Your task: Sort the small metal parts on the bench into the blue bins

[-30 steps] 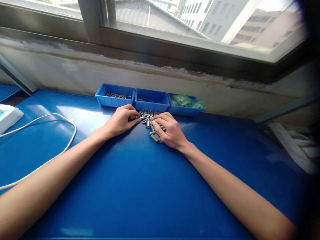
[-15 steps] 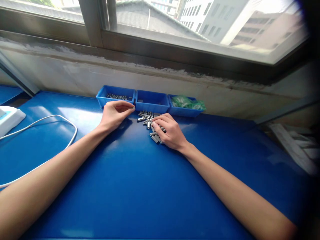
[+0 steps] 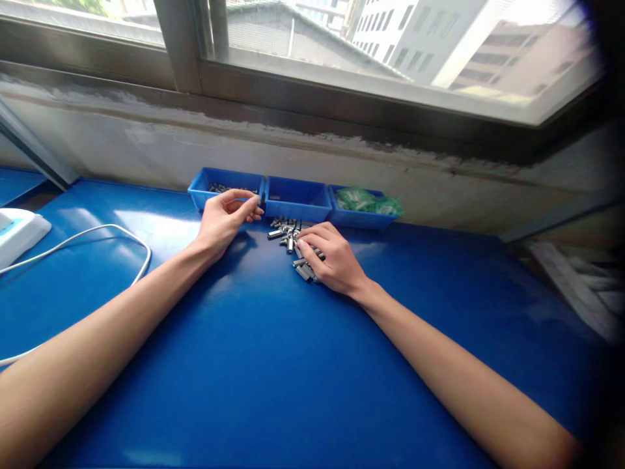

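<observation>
My left hand [image 3: 227,218] is in front of the left blue bin [image 3: 200,189], which has small metal screws [image 3: 219,188] in it. Its thumb and fingertips are pinched together near the bin's right edge, and what they hold is too small to make out. My right hand [image 3: 334,257] rests on the right side of a pile of metal parts [image 3: 291,244], screws and short cylinders, on the blue table. Its fingers are curled over the pile, the thumb close to the index finger; whether they grip a part is hidden.
A middle blue bin [image 3: 297,207] with a small dark piece inside adjoins a right bin [image 3: 359,219] holding green plastic bags [image 3: 364,199]. A white cable [image 3: 146,254] and a white power strip [image 3: 22,238] lie at the left. The window wall stands behind.
My left hand's fingertips have risen slightly and shifted, the thumb now pressed higher against the index finger and the other fingers curled beneath. My right hand has stayed in place.
</observation>
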Action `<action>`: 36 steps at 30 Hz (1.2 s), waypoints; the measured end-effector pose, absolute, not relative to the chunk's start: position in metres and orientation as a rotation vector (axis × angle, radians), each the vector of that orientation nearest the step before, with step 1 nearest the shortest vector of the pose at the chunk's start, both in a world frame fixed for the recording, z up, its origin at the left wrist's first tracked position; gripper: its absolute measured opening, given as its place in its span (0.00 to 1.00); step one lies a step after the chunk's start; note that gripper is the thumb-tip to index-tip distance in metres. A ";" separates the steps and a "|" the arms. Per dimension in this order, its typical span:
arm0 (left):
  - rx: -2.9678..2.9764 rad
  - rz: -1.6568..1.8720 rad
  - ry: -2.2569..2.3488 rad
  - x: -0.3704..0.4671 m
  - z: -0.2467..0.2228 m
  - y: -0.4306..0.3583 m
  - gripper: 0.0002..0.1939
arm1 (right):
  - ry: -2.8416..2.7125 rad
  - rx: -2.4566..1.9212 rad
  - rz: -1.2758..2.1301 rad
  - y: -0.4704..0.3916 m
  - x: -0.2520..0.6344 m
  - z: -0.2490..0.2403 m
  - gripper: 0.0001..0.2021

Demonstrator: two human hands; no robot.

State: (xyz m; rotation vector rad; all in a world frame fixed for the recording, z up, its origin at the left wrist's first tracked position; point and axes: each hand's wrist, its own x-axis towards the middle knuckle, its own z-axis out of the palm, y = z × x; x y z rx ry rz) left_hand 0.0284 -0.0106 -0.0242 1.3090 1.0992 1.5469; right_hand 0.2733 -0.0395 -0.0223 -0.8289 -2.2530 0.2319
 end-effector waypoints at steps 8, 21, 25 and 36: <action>1.154 1.913 1.157 0.013 -0.017 -0.001 0.22 | -2.246 -0.828 0.243 -0.039 0.274 -0.022 0.10; 2.709 0.840 1.004 0.026 -0.027 -0.020 0.22 | -2.261 -0.835 0.230 -0.039 0.273 -0.022 0.09; 2.659 0.891 1.084 0.022 -0.030 -0.017 0.17 | -2.260 -0.827 0.220 -0.039 0.274 -0.023 0.09; 2.478 1.031 1.277 0.020 -0.029 -0.017 0.08 | -2.258 -0.840 0.219 -0.039 0.274 -0.023 0.10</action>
